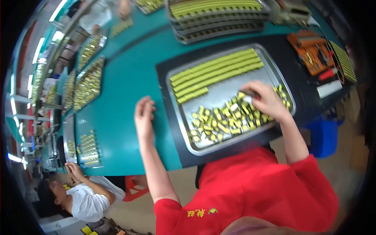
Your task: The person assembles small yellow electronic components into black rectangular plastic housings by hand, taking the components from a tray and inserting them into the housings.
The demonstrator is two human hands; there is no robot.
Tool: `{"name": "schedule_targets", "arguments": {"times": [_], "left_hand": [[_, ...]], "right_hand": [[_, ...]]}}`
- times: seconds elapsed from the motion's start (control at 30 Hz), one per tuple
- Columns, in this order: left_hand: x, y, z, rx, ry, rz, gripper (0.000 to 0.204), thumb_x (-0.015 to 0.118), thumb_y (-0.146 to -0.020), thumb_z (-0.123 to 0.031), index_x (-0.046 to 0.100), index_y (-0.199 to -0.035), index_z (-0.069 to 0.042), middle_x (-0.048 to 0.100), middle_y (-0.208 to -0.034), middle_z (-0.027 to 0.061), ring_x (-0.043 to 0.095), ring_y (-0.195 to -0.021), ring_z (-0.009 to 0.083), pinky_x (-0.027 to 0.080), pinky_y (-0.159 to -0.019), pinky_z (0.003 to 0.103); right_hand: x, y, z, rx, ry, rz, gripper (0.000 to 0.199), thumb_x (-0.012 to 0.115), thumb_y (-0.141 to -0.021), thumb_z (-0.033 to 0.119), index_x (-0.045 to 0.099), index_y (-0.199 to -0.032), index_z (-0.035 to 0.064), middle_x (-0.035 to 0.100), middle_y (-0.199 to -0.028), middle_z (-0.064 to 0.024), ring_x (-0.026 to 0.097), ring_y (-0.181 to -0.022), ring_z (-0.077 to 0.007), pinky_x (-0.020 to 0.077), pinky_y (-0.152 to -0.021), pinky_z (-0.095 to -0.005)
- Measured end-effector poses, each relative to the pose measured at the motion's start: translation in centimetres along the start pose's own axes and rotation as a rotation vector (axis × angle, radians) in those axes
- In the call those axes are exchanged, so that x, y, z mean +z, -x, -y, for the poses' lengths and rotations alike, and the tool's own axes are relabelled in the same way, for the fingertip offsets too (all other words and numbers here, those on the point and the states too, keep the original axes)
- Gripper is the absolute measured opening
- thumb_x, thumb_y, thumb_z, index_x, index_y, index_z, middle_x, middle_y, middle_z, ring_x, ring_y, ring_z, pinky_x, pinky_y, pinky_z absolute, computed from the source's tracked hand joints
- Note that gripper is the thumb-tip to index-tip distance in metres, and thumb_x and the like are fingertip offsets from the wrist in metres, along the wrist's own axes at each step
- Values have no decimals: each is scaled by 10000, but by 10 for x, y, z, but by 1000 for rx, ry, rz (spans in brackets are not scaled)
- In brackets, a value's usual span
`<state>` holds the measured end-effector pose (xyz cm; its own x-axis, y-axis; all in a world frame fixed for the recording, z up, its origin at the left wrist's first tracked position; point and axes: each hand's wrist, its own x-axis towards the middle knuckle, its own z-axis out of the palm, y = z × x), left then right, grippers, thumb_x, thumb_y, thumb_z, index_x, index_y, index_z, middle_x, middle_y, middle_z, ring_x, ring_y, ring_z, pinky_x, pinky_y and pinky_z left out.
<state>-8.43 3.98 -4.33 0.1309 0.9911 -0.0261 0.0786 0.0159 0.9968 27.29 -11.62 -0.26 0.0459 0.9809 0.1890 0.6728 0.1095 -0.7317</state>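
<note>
Yellow-taped small block components (227,119) lie loose in a heap just under and left of the right hand (263,101), inside a shallow metal tray (211,100). That hand rests palm-down on the heap, fingers curled; whether it grips a piece cannot be told. Beyond its fingertips, finished rows of the same yellow pieces (215,72) lie aligned. The left hand (144,117) lies flat, open and empty on the teal tabletop (125,78), apart from the tray. Judged light, rigid, smooth-wrapped: pinch each by its opposite sides.
</note>
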Motion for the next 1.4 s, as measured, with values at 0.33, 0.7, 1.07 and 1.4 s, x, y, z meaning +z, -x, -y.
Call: {"name": "schedule_targets", "arguments": {"times": [0.33,0.7,1.07,1.4], "left_hand": [[100,120,-59,1,-169,480,102,565,-931,-63,599,-1014,-15,603,-891,17,553,-792,72,447,-684,210],[139,147,-36,-102,162,364,150,516,-988,-181,531,-977,-32,573,-817,11,524,-764,65,424,-708,218],[158,138,-58,8,-145,473,169,490,-983,-173,538,-942,-17,566,-835,30,529,-786,95,436,-721,252],[162,142,-43,-48,103,453,181,489,-978,-176,540,-927,-11,479,-844,27,467,-803,117,395,-743,268]], "right_hand": [[14,21,40,-107,-512,228,374,635,-734,-21,613,-1099,55,650,-962,-63,644,-829,-155,504,-665,-261],[0,24,44,-125,-445,280,394,668,-690,4,653,-1079,70,659,-980,-67,605,-849,-204,480,-683,-296],[8,30,20,-201,-446,51,321,732,-654,3,683,-969,44,682,-891,-68,584,-747,-202,452,-660,-301],[17,36,15,-344,-397,-78,389,637,-538,-40,676,-918,36,686,-903,-105,609,-821,-282,458,-726,-366]]}}
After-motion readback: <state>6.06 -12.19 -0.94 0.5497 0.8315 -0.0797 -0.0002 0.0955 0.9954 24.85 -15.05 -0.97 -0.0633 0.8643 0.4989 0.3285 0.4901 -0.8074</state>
